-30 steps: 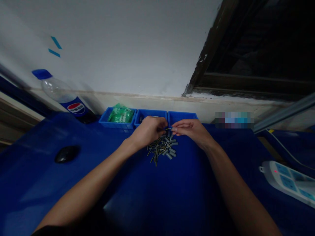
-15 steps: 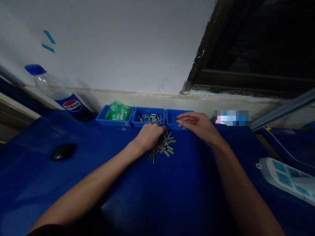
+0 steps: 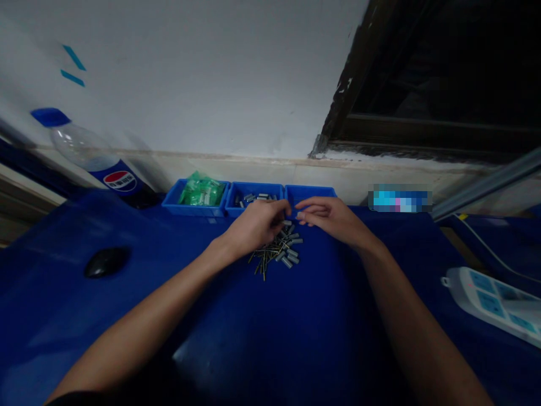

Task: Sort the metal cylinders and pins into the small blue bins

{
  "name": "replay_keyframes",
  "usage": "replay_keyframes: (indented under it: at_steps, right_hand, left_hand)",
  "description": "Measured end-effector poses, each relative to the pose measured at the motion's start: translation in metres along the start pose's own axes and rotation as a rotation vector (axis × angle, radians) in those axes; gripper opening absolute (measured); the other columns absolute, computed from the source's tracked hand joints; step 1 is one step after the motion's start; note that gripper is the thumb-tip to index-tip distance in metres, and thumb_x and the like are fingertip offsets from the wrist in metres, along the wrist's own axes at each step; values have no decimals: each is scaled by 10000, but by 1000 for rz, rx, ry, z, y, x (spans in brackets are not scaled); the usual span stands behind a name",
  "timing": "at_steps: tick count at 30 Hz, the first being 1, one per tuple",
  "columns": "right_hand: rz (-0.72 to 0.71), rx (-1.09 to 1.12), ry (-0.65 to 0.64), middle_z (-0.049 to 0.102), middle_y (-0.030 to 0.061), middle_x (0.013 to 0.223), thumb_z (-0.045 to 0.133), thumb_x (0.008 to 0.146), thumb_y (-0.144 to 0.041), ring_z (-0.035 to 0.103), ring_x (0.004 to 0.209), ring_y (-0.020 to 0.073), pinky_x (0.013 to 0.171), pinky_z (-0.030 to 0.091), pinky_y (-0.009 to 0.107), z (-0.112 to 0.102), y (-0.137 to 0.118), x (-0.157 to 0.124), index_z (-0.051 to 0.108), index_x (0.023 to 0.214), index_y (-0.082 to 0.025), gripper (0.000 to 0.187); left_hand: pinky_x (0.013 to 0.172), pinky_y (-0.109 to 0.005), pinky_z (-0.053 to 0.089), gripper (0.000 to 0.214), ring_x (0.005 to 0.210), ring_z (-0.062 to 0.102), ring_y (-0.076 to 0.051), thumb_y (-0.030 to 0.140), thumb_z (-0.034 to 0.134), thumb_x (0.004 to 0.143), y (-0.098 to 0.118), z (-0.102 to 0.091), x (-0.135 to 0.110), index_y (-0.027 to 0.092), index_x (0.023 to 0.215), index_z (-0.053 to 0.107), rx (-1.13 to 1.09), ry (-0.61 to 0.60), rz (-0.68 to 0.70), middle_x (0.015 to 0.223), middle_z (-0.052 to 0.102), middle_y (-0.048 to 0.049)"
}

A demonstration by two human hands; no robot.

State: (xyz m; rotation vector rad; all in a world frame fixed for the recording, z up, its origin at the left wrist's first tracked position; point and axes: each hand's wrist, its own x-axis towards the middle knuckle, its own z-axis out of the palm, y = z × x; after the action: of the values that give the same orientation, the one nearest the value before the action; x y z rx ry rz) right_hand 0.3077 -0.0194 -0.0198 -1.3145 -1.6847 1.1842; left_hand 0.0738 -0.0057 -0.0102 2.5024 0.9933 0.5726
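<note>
My left hand (image 3: pixel 260 224) hangs over the near edge of the middle blue bin (image 3: pixel 231 210), its fingers curled together; what they hold, if anything, is hidden. Partly beneath it on the blue tabletop lies a pile of thin dark and brass-coloured metal pins (image 3: pixel 265 260). Short grey metal cylinders (image 3: pixel 291 256) lie at the pile's right side. My right hand (image 3: pixel 329 219) is in front of the right blue bin (image 3: pixel 313 192), thumb and index finger slightly apart, fingertips close to my left fingers. Nothing is plainly visible between them.
More grey cylinders (image 3: pixel 262 197) fill the middle bin. Green plastic packets (image 3: pixel 203 192) sit in the left bin. A Pepsi bottle (image 3: pixel 120 177) leans in view at the back left, with a black mouse (image 3: pixel 105 262) nearer. To the right lies a white power strip (image 3: pixel 460 296).
My left hand has risen off the pile, and its fingertips have turned towards the right hand. My right hand has come slightly left, out of the right bin. The view has shifted a little.
</note>
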Motion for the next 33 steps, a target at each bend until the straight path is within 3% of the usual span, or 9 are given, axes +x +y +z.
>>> replay_keyframes:
  at_steps: [2,5,11,15,20,25,33]
  right_hand:
    - [38,74,-38,825,71,869,815,809,-376,784,846,249,845,625,437,3,1,1,793,1072,-215,308]
    - [63,195,-33,831,71,880,859,762,-372,786,850,239,874,627,437,6,1,0,803,984,-224,273]
    - [90,294,-60,841,77,934,873,735,-356,790,916,249,934,627,456,4,-2,-2,807,939,-233,247]
    - [82,215,-64,839,85,969,871,738,-345,787,937,260,920,626,455,4,0,-1,809,991,-234,283]
    - [-80,-219,-157,827,69,974,756,828,-261,763,867,234,798,601,385,11,7,1,835,1047,-233,235]
    - [-224,-527,-253,802,57,918,658,841,-135,706,759,192,734,526,337,18,16,1,832,1146,-220,361]
    - [-283,-632,-250,785,74,1012,611,828,-113,680,786,217,747,504,381,12,23,2,824,1149,-238,405]
  left_hand:
    - [773,-283,588,235,812,736,-158,135,669,851,0,-2,1,146,1082,709,-236,90,6,971,778,-65]
    - [814,-292,607,162,842,737,-156,194,694,848,3,-4,2,146,996,739,-407,178,-2,981,790,-70]
    - [698,-273,590,184,746,723,-154,299,702,893,8,-9,3,138,950,773,-529,142,-81,868,799,-75]
    - [645,-259,569,201,711,736,-159,306,704,894,-1,-15,3,135,954,793,-464,184,-141,841,805,-82]
    - [735,-304,594,225,786,747,-182,259,656,901,-24,-17,2,114,972,812,-112,326,-167,993,797,-133]
    - [764,-310,590,269,758,722,-161,230,585,941,-26,-14,3,119,1045,806,16,304,-102,1012,779,-121]
    - [776,-346,540,250,803,709,-192,216,554,958,-13,-11,3,136,975,790,55,145,16,931,778,-103]
